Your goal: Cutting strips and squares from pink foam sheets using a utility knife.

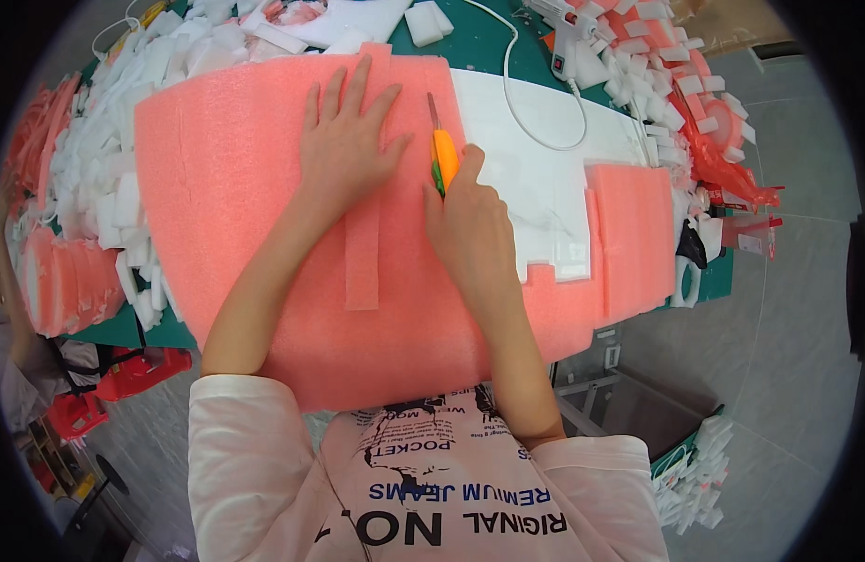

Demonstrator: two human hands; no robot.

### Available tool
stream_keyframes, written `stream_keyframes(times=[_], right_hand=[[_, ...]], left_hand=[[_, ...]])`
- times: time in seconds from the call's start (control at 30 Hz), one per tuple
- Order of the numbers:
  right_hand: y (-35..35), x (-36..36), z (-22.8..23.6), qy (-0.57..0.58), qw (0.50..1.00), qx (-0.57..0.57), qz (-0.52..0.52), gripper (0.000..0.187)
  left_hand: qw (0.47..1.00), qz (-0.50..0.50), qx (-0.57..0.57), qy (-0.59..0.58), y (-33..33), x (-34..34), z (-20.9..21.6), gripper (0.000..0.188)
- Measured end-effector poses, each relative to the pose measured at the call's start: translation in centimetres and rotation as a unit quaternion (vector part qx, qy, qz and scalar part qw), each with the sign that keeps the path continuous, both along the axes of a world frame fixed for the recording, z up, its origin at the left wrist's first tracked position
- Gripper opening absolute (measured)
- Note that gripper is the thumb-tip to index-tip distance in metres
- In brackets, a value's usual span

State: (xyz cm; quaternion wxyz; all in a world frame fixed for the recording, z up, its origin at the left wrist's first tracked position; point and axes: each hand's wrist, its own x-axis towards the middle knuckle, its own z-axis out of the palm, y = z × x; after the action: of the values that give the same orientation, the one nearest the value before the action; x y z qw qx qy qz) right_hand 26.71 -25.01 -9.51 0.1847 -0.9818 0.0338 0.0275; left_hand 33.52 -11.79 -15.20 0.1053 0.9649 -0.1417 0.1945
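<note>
A large pink foam sheet (236,262) lies across the table in front of me. On top of it runs a narrow pink foam strip (362,267), pointing away from me. My left hand (343,145) presses flat over this strip with its fingers spread. To the right of the strip, my right hand (475,220) grips a utility knife (445,159) with an orange and green handle. Its thin blade points away from me, over the foam near the sheet's right edge. I cannot tell whether the blade tip touches the foam.
A glossy white board (545,211) lies right of the knife, crossed by a white cable (517,103) from a glue gun (564,56). White foam pieces (104,169) heap at left. Pink foam slabs (639,234) lie at right, more (67,286) at left. Another person's arm (11,272) shows far left.
</note>
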Motion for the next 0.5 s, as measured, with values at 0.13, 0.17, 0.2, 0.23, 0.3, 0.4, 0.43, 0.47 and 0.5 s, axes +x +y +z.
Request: stream_keyframes(times=[0.13,0.17,0.2,0.23,0.3,0.4,0.43,0.47,0.5], right_hand=[[-0.2,-1.8,-0.1,-0.031,0.998,0.026,0.045,0.048],[-0.2,-2.3,-0.2,-0.062,0.996,0.038,0.055,0.054],[-0.3,-2.7,-0.3,-0.053,0.997,0.036,0.051,0.054],[-0.4,-3.0,-0.5,-0.073,0.995,0.043,0.056,0.053],[-0.5,-3.3,-0.8,-0.093,0.992,0.051,0.062,0.051],[-0.5,-3.3,-0.9,-0.115,0.992,0.054,0.017,0.042],[-0.5,-3.2,-0.8,-0.113,0.993,0.011,0.035,0.046],[-0.5,-3.1,-0.6,-0.111,0.992,-0.033,0.052,0.05],[-0.6,-3.0,-0.4,-0.112,0.992,-0.032,0.049,0.05]], left_hand=[[1.0,-0.002,-0.014,-0.009,0.0,-0.1,0.0,0.05],[1.0,-0.003,-0.013,-0.008,0.0,0.0,0.0,0.05],[1.0,-0.005,-0.02,-0.019,0.0,0.0,0.0,0.048],[0.999,-0.007,-0.027,-0.031,-0.1,0.0,0.0,0.047],[0.999,-0.006,-0.028,-0.031,-0.1,0.0,0.0,0.047],[0.999,-0.008,-0.025,-0.028,0.0,-0.1,0.1,0.048],[0.999,-0.009,-0.022,-0.026,0.0,-0.1,0.2,0.048],[0.999,-0.011,-0.02,-0.026,0.0,-0.1,0.2,0.048],[1.0,-0.007,-0.012,-0.011,0.0,-0.1,0.3,0.049]])
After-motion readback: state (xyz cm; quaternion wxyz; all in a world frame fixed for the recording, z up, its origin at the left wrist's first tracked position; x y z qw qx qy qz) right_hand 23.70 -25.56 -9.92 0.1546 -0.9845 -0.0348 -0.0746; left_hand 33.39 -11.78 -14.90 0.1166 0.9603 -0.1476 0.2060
